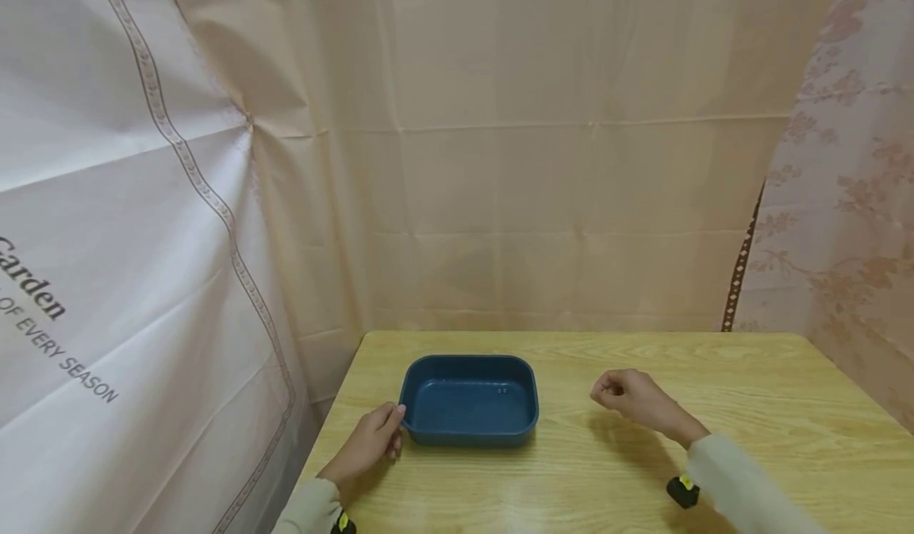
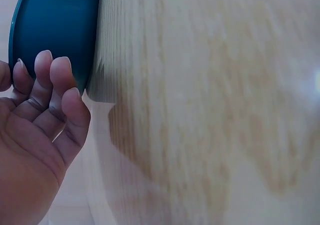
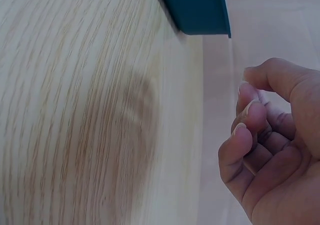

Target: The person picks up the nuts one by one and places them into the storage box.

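Note:
A deep blue rectangular container [image 1: 467, 439] with rounded corners sits upright on the wooden table, left of centre, its open top facing up. My left hand [image 1: 370, 440] holds it at the near left corner, thumb at the rim and fingers against the outer wall. In the left wrist view those fingers [image 2: 71, 102] are bent against the blue side wall. Off to the container's right, my right hand [image 1: 639, 399] hovers over the table with loosely curled fingers. The right wrist view shows its thumb near the index fingertip and nothing held.
The light wooden table [image 1: 571, 486] ends at a straight back edge. Behind it hangs a beige curtain [image 1: 535, 161]. A white printed cloth [image 1: 143, 280] drapes the left side, and a floral cloth [image 1: 857, 201] hangs on the right. Each wrist carries a small black device [image 1: 683, 492].

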Demonstrator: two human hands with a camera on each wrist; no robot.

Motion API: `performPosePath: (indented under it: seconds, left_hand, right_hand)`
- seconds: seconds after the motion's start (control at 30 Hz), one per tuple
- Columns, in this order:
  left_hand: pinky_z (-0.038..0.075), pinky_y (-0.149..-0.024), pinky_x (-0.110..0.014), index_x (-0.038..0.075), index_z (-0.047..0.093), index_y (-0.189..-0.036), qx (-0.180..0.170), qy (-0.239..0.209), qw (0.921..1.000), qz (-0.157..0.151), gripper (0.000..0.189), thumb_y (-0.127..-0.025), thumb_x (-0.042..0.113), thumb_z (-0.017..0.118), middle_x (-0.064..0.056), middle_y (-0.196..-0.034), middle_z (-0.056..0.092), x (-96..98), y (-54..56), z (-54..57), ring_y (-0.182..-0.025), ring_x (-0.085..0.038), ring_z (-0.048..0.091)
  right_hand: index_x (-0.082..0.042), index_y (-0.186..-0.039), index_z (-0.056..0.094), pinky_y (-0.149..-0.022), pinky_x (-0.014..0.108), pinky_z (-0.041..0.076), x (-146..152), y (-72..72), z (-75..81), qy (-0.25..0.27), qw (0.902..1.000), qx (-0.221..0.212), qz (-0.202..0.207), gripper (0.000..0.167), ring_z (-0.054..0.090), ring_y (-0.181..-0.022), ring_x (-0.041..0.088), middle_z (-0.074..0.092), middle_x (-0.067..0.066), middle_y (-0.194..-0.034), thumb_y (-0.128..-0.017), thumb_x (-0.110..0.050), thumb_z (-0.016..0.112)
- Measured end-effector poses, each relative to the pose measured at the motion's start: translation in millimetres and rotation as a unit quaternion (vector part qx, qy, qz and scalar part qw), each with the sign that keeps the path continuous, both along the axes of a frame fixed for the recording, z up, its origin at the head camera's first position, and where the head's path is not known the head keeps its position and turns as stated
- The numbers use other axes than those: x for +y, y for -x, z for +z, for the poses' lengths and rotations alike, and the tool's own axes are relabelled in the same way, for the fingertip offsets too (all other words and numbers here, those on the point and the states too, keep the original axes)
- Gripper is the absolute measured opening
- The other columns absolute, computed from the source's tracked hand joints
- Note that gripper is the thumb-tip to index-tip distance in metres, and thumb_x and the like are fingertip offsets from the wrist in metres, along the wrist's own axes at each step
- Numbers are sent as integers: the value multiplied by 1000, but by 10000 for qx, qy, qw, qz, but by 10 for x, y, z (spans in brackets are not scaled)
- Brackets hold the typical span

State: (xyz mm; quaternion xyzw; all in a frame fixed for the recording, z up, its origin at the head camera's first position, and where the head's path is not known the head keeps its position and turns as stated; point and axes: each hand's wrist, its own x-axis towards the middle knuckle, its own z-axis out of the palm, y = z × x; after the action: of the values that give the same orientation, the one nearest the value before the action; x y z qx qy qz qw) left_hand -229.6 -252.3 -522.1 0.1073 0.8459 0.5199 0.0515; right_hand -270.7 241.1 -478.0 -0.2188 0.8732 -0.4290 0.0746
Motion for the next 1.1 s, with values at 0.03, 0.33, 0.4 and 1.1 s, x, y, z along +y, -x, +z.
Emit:
performPosePath:
  seconds: [0.03, 0.33, 0.4, 1.1]
  left_hand:
    - [50, -54, -25, -4, 53, -93, -5, -6, 10000, -5, 42, -115, 29, 38, -5, -73, 57, -1, 2, -6, -59, -15, 55]
    - [50, -53, -26, -3, 54, -93, -32, -120, 9999, 9, 43, -114, 33, 42, -5, -72, 57, 2, 4, -19, -58, -16, 55]
    - [50, -53, -26, -2, 54, -93, 10, -110, 9999, 9, 43, -113, 34, 43, -5, -71, 57, 3, 7, -17, -58, -16, 55]
    - [50, -53, -25, 0, 54, -92, 22, -20, 10000, -82, 44, -114, 36, 40, -5, -72, 58, -22, 9, -10, -58, -14, 55]
  right_hand:
    - [1, -108, 67, -54, 27, 48, -17, -3, 4, 6, 10000, 18, 29, 27, 52, -64, 12, 66, 14, -90, -106, -26, 62]
    - [-1, -108, 67, -53, 28, 48, -124, -9, 16, 11, 10000, -14, 76, 26, 52, -63, 14, 64, 13, -87, -105, -26, 64]
    - [-1, -108, 67, -54, 28, 48, -141, -3, 18, 19, 10000, -18, 89, 25, 53, -64, 14, 64, 13, -88, -105, -25, 63]
    - [-1, -107, 69, -54, 27, 47, -334, 58, -6, 125, 9995, -97, 285, 23, 52, -64, 13, 65, 17, -90, -105, -23, 64]
